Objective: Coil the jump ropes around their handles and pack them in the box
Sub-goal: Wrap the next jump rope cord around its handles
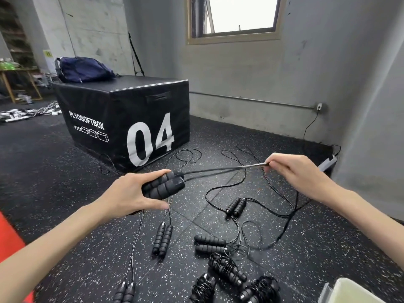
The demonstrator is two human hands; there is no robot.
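Black foam-grip jump rope handles [162, 186], two side by side, gripped in left hand [131, 193] above the speckled black rubber floor [65, 171]; fingers curled under, thumb along near side. Long axis pointing away and to the right, cord ends toward the window wall. Thin black cord [218, 170] stretched taut from those handles to right hand [293, 171], pinched there between thumb and fingertips, doubled strands lying close together. Loose cord loops trailing over the floor beyond and below. Uncoiled handle pairs [162, 239] lying on the floor near, roughly upright in view; another pair [236, 206] tilted, a third [209, 243] lying crosswise. Three coiled rope bundles [227, 270] grouped at bottom right, one cut off by the frame edge. Pale translucent plastic box [352, 291] at bottom right corner, mostly cut off, contents impossible to tell. Farther back, black padded plyo box marked 04 [122, 119] with dark blue bag [83, 69] on top.
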